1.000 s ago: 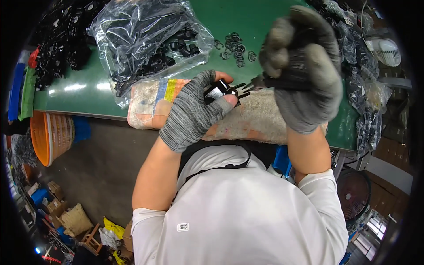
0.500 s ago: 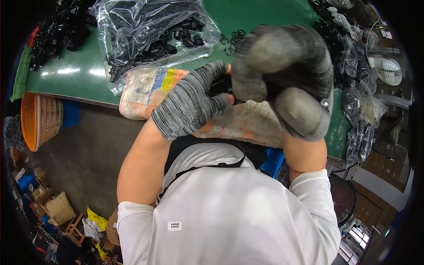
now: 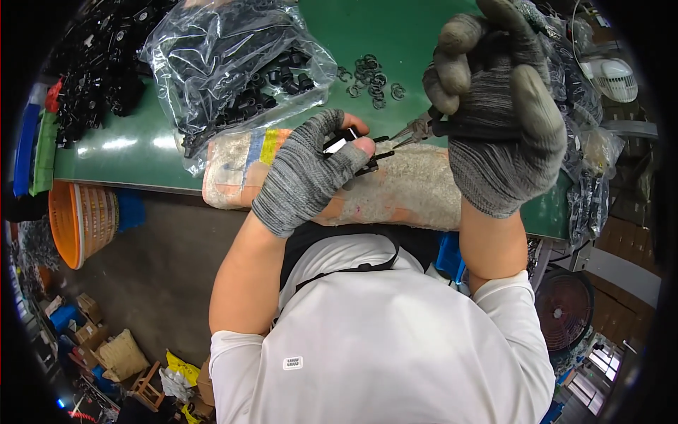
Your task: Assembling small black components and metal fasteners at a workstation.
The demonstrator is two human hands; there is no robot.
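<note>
My left hand (image 3: 311,166), in a grey knitted glove with bare fingertips, grips a small black part (image 3: 345,141) between thumb and fingers. Thin black prongs of that part stick out to the right. My gloved right hand (image 3: 498,120) holds a pair of pliers (image 3: 419,129) with slim pointed metal jaws and dark handles, its fingers loosely curled. The jaw tips lie close to the prongs; whether they touch I cannot tell. Beyond them, several dark C-shaped rings (image 3: 371,74) lie loose on the green tabletop (image 3: 395,32).
A worn padded cloth (image 3: 417,187) covers the table's near edge. A clear plastic bag (image 3: 212,67) of black parts lies at the back left, near a heap of black parts (image 3: 106,63). Bagged parts (image 3: 583,155) line the right edge. An orange basket (image 3: 67,226) stands below left.
My right hand has moved up and right, its blur gone, and the pliers now show. The left hand has shifted slightly right and down, showing more of the black part. The whole view has shifted slightly.
</note>
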